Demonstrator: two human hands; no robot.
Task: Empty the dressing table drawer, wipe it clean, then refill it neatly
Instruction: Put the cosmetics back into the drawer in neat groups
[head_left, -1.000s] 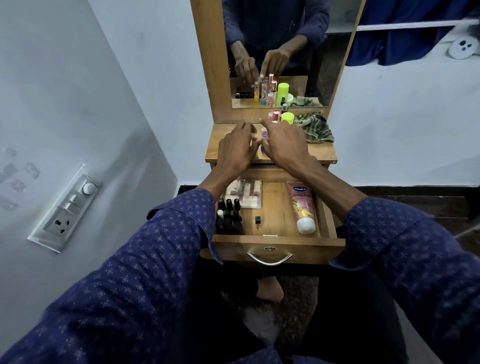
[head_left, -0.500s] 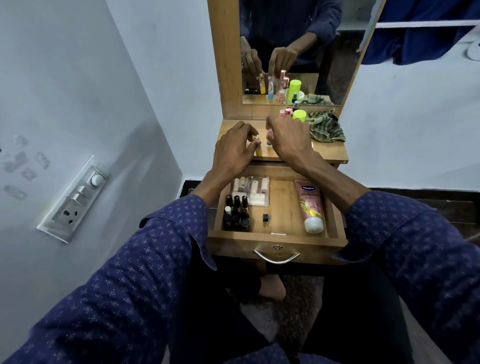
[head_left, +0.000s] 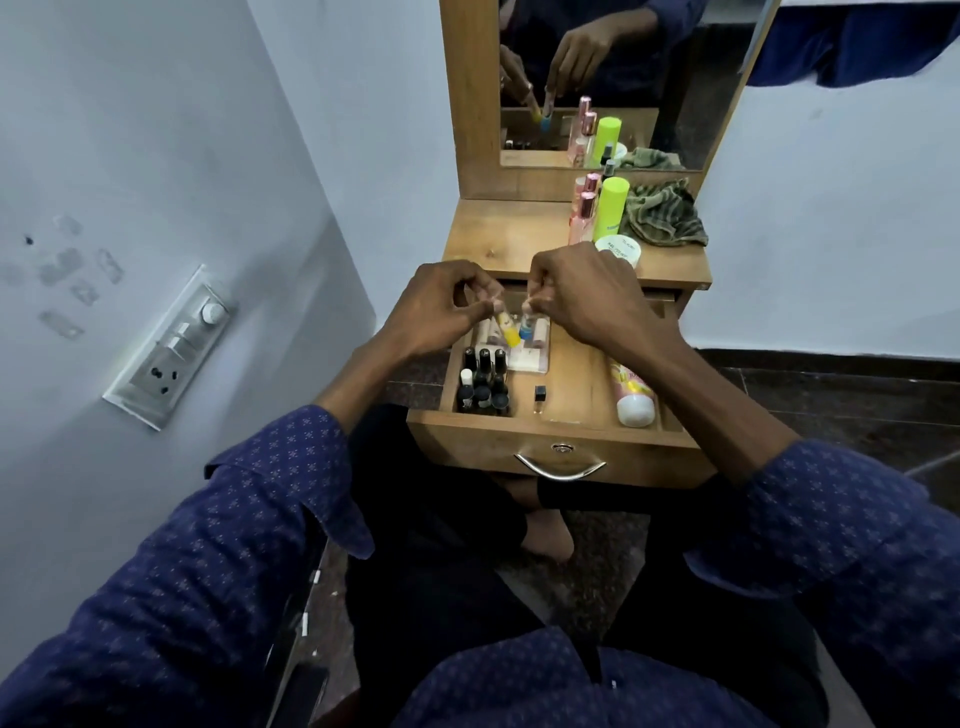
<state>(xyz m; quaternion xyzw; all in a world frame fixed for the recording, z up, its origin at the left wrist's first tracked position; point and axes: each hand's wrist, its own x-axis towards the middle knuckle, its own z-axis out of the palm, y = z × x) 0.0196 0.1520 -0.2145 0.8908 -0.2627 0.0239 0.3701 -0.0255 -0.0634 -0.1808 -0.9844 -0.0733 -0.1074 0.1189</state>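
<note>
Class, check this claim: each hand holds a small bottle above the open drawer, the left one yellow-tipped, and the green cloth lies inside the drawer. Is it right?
Not quite. The head view shows the cloth on the tabletop beside the mirror, not in the drawer. The rest stands: the left hand pinches the yellow-tipped bottle, the right hand another bottle.

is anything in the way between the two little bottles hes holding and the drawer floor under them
Yes. The small yellow bottle and small blue bottle hang directly over the clear plastic box of tubes at the drawer's back; bare wood lies beside it.
</note>
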